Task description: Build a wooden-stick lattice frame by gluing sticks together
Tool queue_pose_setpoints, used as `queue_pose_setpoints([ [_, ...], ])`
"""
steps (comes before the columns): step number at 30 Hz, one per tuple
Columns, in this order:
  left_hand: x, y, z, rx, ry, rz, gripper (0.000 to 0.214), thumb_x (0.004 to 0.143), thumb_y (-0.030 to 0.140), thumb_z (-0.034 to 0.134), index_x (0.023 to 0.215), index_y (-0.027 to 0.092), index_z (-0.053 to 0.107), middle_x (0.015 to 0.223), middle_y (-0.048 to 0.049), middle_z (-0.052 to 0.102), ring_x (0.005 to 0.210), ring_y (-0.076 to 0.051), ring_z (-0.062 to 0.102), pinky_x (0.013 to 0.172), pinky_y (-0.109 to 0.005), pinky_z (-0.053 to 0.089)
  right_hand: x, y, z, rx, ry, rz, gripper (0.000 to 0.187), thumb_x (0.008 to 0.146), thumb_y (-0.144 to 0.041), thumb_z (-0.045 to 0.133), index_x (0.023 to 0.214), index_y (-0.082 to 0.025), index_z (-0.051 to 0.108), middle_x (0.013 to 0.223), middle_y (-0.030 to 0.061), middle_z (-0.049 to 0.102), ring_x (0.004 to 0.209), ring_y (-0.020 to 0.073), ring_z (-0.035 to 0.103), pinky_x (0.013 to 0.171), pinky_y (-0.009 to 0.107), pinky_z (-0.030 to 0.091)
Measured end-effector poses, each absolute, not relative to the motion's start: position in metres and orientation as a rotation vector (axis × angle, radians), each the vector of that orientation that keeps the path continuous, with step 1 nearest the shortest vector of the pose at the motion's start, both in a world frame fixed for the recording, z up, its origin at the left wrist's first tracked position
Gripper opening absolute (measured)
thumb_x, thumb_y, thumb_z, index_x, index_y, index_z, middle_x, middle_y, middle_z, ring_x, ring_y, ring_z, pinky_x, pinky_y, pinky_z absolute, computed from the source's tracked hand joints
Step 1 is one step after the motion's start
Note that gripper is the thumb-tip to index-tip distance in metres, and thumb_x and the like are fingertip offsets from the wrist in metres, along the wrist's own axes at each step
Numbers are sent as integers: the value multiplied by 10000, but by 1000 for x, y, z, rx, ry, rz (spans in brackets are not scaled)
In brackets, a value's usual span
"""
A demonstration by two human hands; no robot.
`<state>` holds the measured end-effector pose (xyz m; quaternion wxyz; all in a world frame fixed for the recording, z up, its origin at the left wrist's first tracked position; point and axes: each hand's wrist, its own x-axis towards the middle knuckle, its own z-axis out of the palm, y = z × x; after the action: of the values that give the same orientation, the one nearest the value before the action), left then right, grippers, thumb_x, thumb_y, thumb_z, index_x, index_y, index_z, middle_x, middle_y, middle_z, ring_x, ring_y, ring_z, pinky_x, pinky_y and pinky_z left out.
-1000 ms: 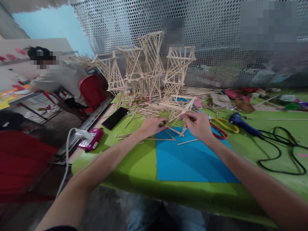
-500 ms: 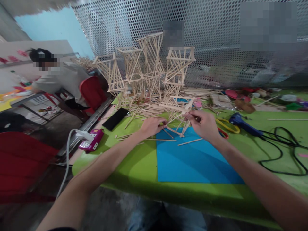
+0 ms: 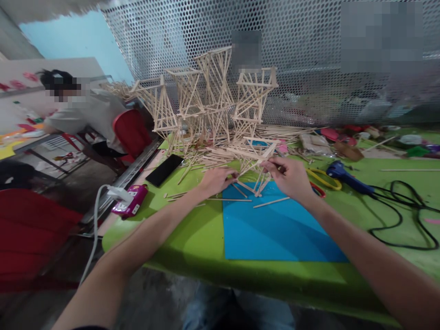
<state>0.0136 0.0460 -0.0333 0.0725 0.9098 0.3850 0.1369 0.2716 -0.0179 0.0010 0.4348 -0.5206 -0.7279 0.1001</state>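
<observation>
A small wooden stick frame (image 3: 252,156) stands between my hands at the far edge of a blue sheet (image 3: 271,233). My left hand (image 3: 217,180) pinches its lower left corner. Higher up on the right side, my right hand (image 3: 287,176) has thumb and forefinger closed on one of its sticks; the exact contact is partly hidden by the fingers. One loose stick (image 3: 271,202) lies on the blue sheet below the frame, and another stick (image 3: 230,200) reaches onto it from the left.
Taller stick towers (image 3: 215,87) and heaped sticks stand behind. A phone (image 3: 165,170) and purple power strip (image 3: 130,201) lie left; yellow-handled scissors (image 3: 325,179) and a blue glue gun (image 3: 347,176) with looping black cord lie right. A person (image 3: 92,114) sits at another table.
Both hands keep their holds on the stick frame with hardly any movement. At the frame's bottom corner a stick has shifted slightly. The whole view has drifted a little.
</observation>
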Motion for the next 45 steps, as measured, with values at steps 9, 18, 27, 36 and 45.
queue_pose_setpoints([
  [9, 15, 46, -31, 2725, 1177, 367, 323, 1074, 404, 516, 1224, 236, 749, 1205, -47, 775, 893, -173, 697, 671, -263, 454, 271, -17, 1, -1306, -1818, 234, 299, 990, -353, 577, 921, -192, 819, 780, 62, 777, 673, 195, 679, 584, 289, 431],
  [18, 15, 45, -31, 2731, 1166, 379, 321, 1077, 411, 526, 1222, 231, 749, 1226, -42, 772, 962, -181, 711, 654, -238, 448, 274, -15, -3, -1297, -1782, 269, 288, 973, -340, 590, 923, -173, 819, 778, 56, 766, 647, 182, 650, 595, 290, 427],
  [27, 14, 46, -30, 2698, 1163, 387, 307, 1074, 413, 539, 1201, 238, 757, 1277, -34, 763, 926, -171, 726, 681, -252, 481, 276, -10, -8, -1340, -1700, 250, 313, 951, -388, 608, 872, -166, 813, 591, 10, 606, 508, 140, 463, 511, 289, 319],
  [36, 13, 47, -33, 2726, 1167, 390, 308, 1078, 412, 533, 1218, 251, 756, 1289, -27, 758, 945, -177, 714, 655, -252, 463, 275, -14, -8, -1446, -1760, -48, 335, 963, -406, 590, 838, -192, 816, 603, 29, 640, 560, 175, 551, 569, 306, 344],
  [45, 13, 46, -32, 2693, 1195, 368, 313, 1069, 435, 552, 1209, 250, 762, 1267, -41, 769, 998, -195, 721, 671, -250, 478, 276, -19, -5, -1410, -1806, -63, 443, 978, -540, 611, 733, -201, 756, 589, 34, 634, 543, 170, 536, 544, 311, 330],
])
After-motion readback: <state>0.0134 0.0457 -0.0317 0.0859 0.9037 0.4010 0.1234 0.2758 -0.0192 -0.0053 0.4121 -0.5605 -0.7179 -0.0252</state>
